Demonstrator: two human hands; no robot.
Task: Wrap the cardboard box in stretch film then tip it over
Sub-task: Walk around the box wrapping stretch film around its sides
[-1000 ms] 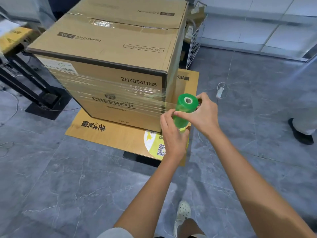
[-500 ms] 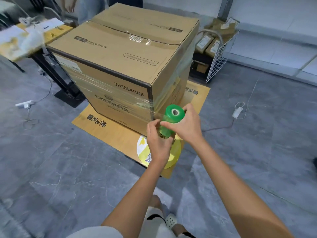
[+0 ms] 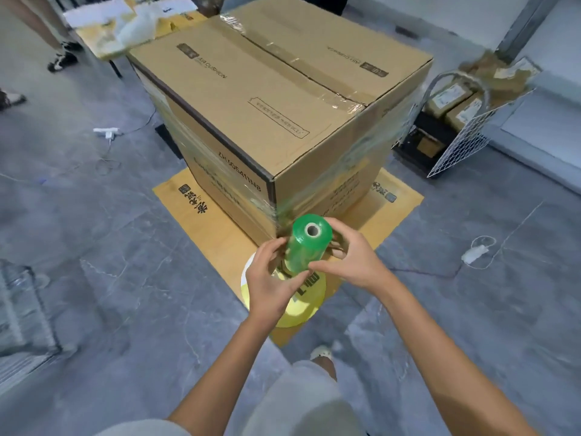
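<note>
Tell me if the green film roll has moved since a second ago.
Yes. Judged against the near corner of the cardboard box, the green film roll has swung from beside the ZH305411N8 face round toward the adjacent side.

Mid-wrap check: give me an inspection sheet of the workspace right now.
Surface: grey tiled floor; flattened cardboard sheet laid on it.
Job's things: cardboard box upright, film on its sides, top bare; green stretch film roll at its near corner.
Clutter: wire basket with parcels, right of box.
Hands: left hand and right hand both grip the roll.
Cables: white adapter cable on floor, right; white plug and cord, left.
Surroundings: table behind; another person's shoes, far left.
</note>
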